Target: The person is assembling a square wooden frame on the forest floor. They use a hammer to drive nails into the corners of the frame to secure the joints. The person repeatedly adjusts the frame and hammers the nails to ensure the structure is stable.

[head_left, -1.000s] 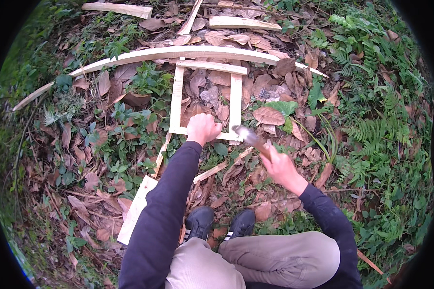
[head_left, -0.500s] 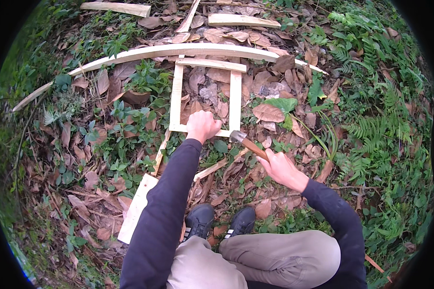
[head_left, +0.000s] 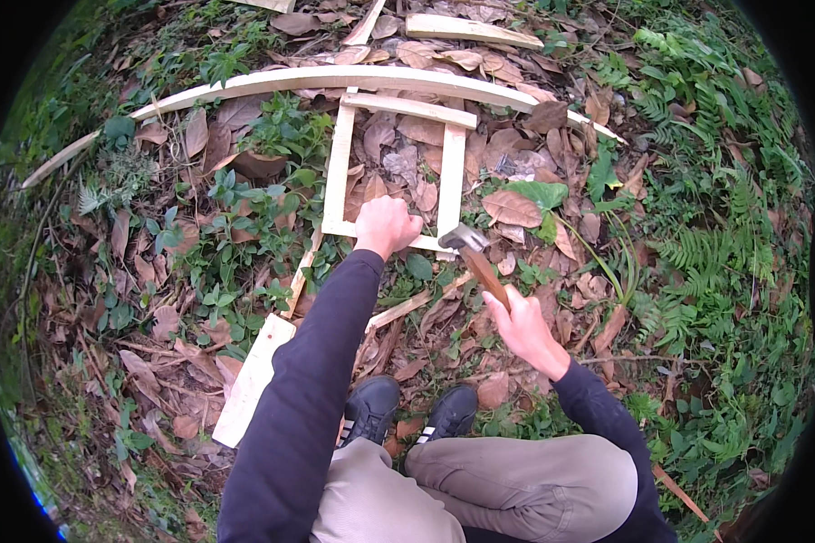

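Left hand (head_left: 388, 224) clasping wooden frame (head_left: 340, 163) – right hand (head_left: 523, 328) gripping hammer (head_left: 483, 270)

Worn on the head, the wide fisheye camera looks steeply down and slightly forward onto the leafy ground (head_left: 493, 391), near enough that knees (head_left: 561, 489) and shoes (head_left: 369, 407) fill the foreground, with the wooden frame (head_left: 339, 163) beyond.
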Demonstrator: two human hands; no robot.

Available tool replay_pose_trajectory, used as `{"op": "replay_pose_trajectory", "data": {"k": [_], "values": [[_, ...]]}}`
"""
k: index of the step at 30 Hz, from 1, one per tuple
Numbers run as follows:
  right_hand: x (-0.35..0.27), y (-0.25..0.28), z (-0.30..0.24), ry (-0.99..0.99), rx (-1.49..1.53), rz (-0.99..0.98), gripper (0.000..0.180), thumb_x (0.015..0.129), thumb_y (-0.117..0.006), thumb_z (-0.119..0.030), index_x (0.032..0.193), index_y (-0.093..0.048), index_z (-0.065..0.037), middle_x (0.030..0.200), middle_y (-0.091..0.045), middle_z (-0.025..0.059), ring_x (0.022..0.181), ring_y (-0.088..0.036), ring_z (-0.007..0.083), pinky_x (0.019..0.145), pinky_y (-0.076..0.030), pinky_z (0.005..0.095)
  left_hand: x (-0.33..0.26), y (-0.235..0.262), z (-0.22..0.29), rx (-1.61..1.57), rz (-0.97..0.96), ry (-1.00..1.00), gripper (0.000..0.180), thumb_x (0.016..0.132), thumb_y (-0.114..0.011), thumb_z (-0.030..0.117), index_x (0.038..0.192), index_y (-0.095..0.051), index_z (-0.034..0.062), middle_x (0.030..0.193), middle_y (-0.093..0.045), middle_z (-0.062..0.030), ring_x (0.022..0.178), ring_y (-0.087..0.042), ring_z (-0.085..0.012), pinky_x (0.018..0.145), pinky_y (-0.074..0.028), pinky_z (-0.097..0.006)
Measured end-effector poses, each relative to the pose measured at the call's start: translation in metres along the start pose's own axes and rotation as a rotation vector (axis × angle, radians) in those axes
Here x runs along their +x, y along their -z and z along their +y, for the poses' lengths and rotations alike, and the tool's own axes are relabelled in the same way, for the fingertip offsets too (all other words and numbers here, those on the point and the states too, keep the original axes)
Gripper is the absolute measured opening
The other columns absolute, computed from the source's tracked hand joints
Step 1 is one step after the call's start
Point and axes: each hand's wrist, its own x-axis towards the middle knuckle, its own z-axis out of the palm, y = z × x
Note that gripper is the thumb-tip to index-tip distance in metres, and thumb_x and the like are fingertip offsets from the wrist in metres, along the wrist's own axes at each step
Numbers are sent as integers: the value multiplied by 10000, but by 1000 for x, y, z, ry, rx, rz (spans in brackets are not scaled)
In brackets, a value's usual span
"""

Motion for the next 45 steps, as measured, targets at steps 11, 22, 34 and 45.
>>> {"op": "replay_pose_trajectory", "data": {"k": [11, 22, 34, 45], "values": [[-32, -10, 34, -236, 351, 71, 449, 1043, -614, -361, 766, -572, -10, 598, -493, 8, 573, -421, 87, 523, -351, 325, 1, -3, -3, -78, 52, -14, 433, 799, -600, 370, 760, -755, -33, 743, -706, -260, 734, -728, -399, 749, -595, -475], [-31, 3, -7, 470, 561, 294, 458, 1068, -516, -410, 857, -535, -4, 636, -475, 31, 508, -426, 111, 488, -360, 252, -3, 0, -5, -42, 4, 10, 382, 805, -604, 346, 787, -767, 2, 788, -731, -224, 772, -745, -362, 751, -600, -456], [-43, 14, -17, 318, 389, 172, 438, 1053, -552, -378, 943, -580, 46, 599, -521, 140, 493, -548, 273, 491, -432, 369, -1, -3, -4, -54, 33, -19, 393, 813, -611, 357, 793, -766, -4, 785, -730, -227, 763, -743, -369, 757, -599, -458], [-53, 23, -23, 262, 264, 173, 399, 1053, -560, -365, 927, -605, 11, 645, -564, 104, 514, -579, 252, 478, -409, 362, -4, -5, -8, -62, 36, -2, 391, 814, -598, 357, 770, -763, 5, 781, -729, -227, 762, -742, -366, 750, -600, -461]]}}
